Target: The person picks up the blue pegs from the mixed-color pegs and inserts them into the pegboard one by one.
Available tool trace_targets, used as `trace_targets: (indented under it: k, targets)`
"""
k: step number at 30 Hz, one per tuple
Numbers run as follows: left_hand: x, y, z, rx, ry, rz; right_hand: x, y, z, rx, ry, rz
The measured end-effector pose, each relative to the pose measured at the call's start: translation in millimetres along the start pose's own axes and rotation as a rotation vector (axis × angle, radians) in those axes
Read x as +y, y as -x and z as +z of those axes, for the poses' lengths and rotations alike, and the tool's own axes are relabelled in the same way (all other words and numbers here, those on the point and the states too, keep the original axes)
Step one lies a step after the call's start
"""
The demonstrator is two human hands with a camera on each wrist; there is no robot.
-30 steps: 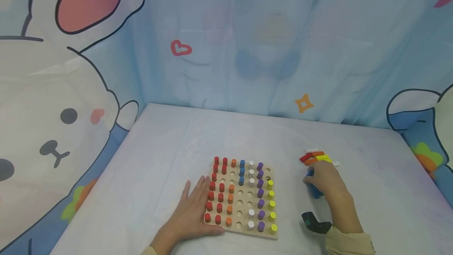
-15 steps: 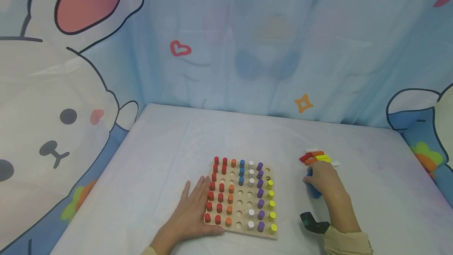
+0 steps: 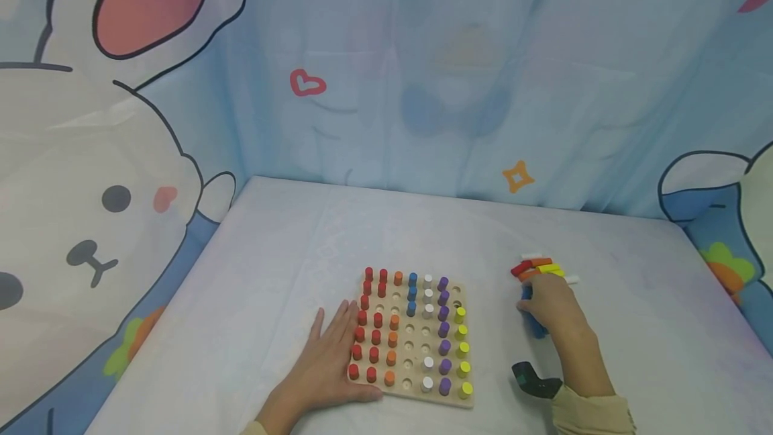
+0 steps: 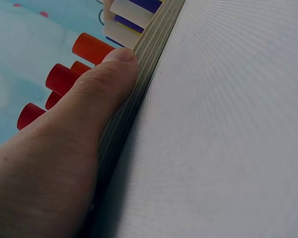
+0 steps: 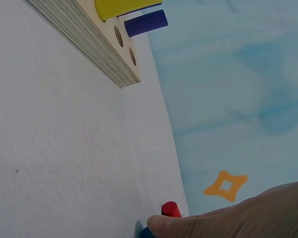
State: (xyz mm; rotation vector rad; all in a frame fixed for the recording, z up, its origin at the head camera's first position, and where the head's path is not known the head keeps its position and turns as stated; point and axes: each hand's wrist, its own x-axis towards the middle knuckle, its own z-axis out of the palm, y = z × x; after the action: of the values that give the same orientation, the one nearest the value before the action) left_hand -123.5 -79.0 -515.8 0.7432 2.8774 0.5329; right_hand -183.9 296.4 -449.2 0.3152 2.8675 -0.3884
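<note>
A wooden pegboard (image 3: 437,400) holds columns of red, orange, blue, white, purple and yellow pegs, with several bare holes among them. My left hand (image 3: 331,361) lies flat along its left side. In the left wrist view, the left thumb (image 4: 107,79) presses the board's edge beside an orange peg (image 4: 93,48). To the right of the board, my right hand (image 3: 555,304) bends over loose blue pegs (image 3: 535,326) on the table and pinches one. The right wrist view has its thumb (image 5: 164,225) against a blue peg (image 5: 147,233); the other fingertips are hidden.
Just beyond the right hand lies a pile of loose pegs: red (image 3: 522,268), orange (image 3: 541,262), yellow (image 3: 551,268) and white (image 3: 572,280). A black device (image 3: 534,381) sits by the right wrist. A printed curtain (image 3: 459,119) hangs behind the white-covered table (image 3: 290,247).
The right forearm and the black device have shifted very slightly left. Left hand, pegboard and pegs stay as they were.
</note>
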Motion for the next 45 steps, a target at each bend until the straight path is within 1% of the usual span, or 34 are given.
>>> trace_targets:
  k: [3, 7, 11, 20, 25, 28, 34, 37, 39, 45]
  targets:
    - [-0.3, -0.2, 0.5, 0.011, -0.004, 0.005, -1, -1.3, 1, 0.003, -0.019, 0.004]
    - [-0.3, -0.3, 0.6, 0.013, -0.013, 0.004, -1, -3.5, 3, 0.02, -0.034, -0.011]
    - [-0.2, -0.1, 0.4, 0.008, -0.014, 0.001, -1, -4.8, 4, 0.039, -0.031, -0.017]
    - [-0.3, -0.1, 0.4, 0.023, -0.011, 0.012, -2, -3.3, 4, 0.071, -0.034, -0.025]
    - [-0.6, -0.7, 1.4, 0.021, -0.008, 0.012, -2, -4.3, 5, 0.064, -0.033, -0.027]
    - [-0.7, -0.8, 1.7, 0.014, -0.007, 0.008, 1, -8.7, 9, 0.06, -0.039, -0.027]
    - [-1.2, -0.3, 1.5, 0.005, -0.007, 0.004, 21, -30.9, 30, 0.101, -0.048, -0.017]
    - [-1.2, -0.2, 1.5, 0.003, -0.009, 0.004, 25, -36.0, 34, 0.119, -0.048, -0.025]
    - [-1.1, 0.0, 1.2, 0.003, -0.011, 0.005, 23, -33.0, 31, 0.12, -0.055, -0.031]
    - [-0.9, 0.0, 0.6, 0.002, -0.02, 0.004, 2, -8.1, 9, 0.089, -0.072, -0.059]
